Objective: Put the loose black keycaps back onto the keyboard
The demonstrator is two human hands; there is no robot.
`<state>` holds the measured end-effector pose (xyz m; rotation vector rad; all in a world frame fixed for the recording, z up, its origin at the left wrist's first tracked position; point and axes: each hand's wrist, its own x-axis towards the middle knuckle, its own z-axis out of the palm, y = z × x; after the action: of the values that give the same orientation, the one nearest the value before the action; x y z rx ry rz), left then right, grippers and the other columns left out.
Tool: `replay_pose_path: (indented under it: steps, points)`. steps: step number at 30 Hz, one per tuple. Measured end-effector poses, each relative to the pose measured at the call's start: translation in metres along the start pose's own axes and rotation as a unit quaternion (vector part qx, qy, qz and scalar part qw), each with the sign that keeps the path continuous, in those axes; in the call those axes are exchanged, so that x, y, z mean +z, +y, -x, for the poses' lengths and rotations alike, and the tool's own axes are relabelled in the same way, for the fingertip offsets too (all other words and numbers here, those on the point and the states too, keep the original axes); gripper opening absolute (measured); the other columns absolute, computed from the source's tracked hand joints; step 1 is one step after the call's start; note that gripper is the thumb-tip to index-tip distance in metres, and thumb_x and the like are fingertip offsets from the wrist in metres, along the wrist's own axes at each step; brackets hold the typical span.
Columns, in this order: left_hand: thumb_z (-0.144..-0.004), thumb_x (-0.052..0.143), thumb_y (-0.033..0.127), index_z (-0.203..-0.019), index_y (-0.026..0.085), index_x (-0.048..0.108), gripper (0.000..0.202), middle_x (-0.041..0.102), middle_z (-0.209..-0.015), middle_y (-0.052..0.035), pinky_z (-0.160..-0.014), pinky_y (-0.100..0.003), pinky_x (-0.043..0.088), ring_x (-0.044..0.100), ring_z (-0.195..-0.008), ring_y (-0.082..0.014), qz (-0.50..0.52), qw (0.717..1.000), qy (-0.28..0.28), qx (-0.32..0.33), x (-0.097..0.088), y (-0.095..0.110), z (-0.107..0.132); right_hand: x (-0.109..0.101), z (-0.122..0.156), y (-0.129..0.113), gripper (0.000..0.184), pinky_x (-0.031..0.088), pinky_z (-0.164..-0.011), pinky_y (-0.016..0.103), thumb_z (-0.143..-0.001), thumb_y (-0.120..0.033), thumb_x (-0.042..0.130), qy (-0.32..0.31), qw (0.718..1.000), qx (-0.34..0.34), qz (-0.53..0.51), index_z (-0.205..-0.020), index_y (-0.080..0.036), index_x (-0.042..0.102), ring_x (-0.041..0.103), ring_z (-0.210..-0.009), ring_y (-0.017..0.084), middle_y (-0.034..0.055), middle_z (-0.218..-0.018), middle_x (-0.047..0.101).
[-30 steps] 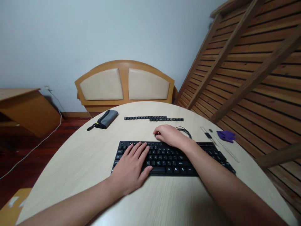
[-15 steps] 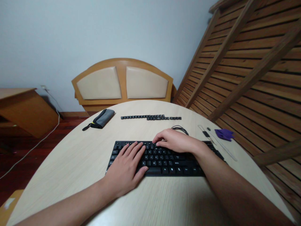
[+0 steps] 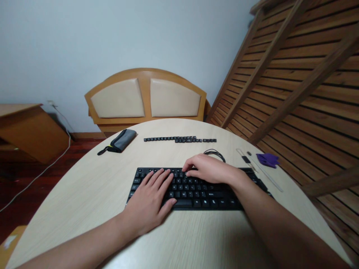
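Observation:
A black computer keyboard [image 3: 185,203] lies flat on the round table, its right part partly covered by my right forearm. My left hand [image 3: 151,194] rests spread over its left side, fingers stretched across the keys and thumb near the space bar. At the keyboard's upper middle, my right hand [image 3: 209,169] pinches a small black keycap [image 3: 186,173] between thumb and forefinger. Whether that keycap is seated or lifted is hard to tell. Beyond the keyboard, loose black keycaps [image 3: 168,138] lie in two uneven rows.
A grey zip pouch [image 3: 123,141] lies at the far left of the table [image 3: 92,194]. Behind my right hand is a coiled black cable [image 3: 215,152]. To the right are a wire keycap puller [image 3: 245,159], a thin pale stick [image 3: 269,177] and a purple cloth [image 3: 267,160].
My right thumb and forefinger have shifted very slightly at the keycap. My left hand stays in place on the keys.

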<state>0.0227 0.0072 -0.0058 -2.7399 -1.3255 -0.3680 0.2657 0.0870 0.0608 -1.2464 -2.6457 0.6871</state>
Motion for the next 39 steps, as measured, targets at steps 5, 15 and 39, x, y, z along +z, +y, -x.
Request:
replay_pose_path:
  steps: [5,15,39]
  points:
    - [-0.102,0.042,0.051,-0.152,0.014,0.041,0.062,0.045,-0.156,-0.0124,-0.119,-0.055,0.032,0.04,-0.144,-0.0317,0.002,1.0,0.003,0.001,0.001,-0.001,0.0,0.0,0.0,-0.004,0.016,0.049,-0.085,0.028,-0.087,-0.02,0.07,0.005,1.0,0.012,0.005,-0.101,-0.023,0.078,0.071,-0.097,0.02,0.0016,-0.103,0.079]
    - [-0.102,0.042,0.051,-0.153,0.016,0.04,0.062,0.044,-0.157,-0.0116,-0.12,-0.054,0.03,0.039,-0.145,-0.0311,0.01,1.0,0.006,-0.001,0.002,0.0,0.001,0.004,-0.001,-0.005,0.014,0.049,-0.086,0.03,-0.086,-0.022,0.072,0.01,0.999,0.009,0.051,-0.098,-0.024,0.078,0.071,-0.097,0.022,0.0029,-0.1,0.079]
    - [-0.102,0.043,0.051,-0.152,0.015,0.041,0.062,0.045,-0.157,-0.0116,-0.119,-0.054,0.033,0.041,-0.144,-0.0315,-0.007,1.0,0.004,0.002,0.0,0.0,0.001,-0.001,0.001,-0.013,0.02,0.051,-0.083,0.03,-0.085,-0.02,0.068,0.002,0.997,0.013,0.082,-0.099,-0.027,0.081,0.073,-0.096,0.023,0.0028,-0.099,0.081]
